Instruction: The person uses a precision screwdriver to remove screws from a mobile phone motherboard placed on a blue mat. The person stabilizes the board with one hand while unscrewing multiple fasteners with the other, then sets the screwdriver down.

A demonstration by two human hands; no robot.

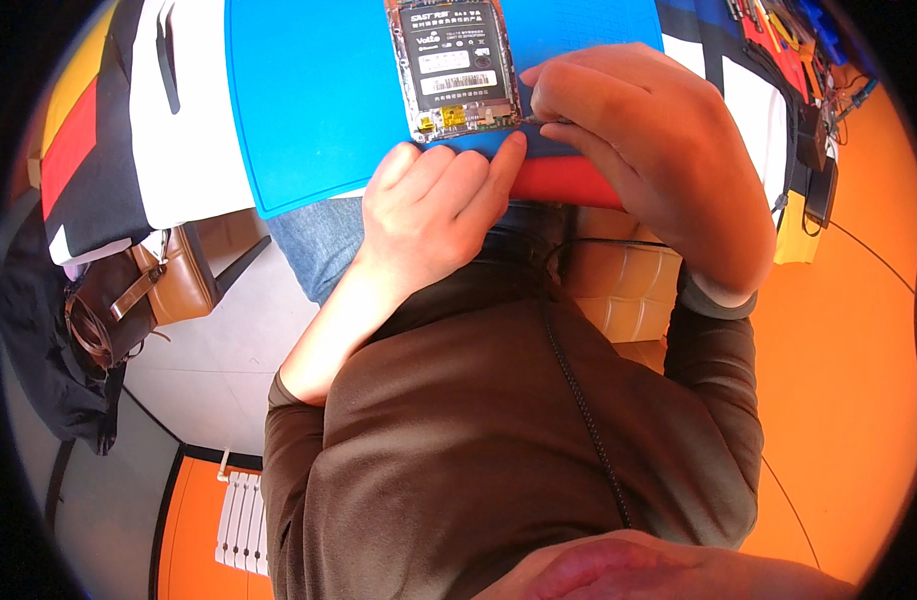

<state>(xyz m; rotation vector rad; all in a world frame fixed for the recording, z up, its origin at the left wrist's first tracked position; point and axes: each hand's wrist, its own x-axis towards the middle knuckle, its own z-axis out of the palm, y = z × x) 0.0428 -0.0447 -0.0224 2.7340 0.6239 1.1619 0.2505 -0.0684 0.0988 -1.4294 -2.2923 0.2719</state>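
An opened phone (pixel 457 70) lies on a blue mat (pixel 309 110), its labelled black battery, yellow tape and bare circuit board exposed. At its lower edge, my left hand (pixel 429 210) has most fingers curled, their tips hidden. One finger points to the phone's lower right corner. My right hand (pixel 639 120) is closed in a pinch beside that corner. A thin tool tip (pixel 529 121) shows at its fingers; the rest of the tool is hidden, so I cannot tell its kind.
At the far right are several coloured hand tools (pixel 784 35) and cables. Red material (pixel 569 182) lies along the mat's near edge. A brown leather bag (pixel 179 275) is by the table at left. A white radiator (pixel 243 522) stands against the orange wall.
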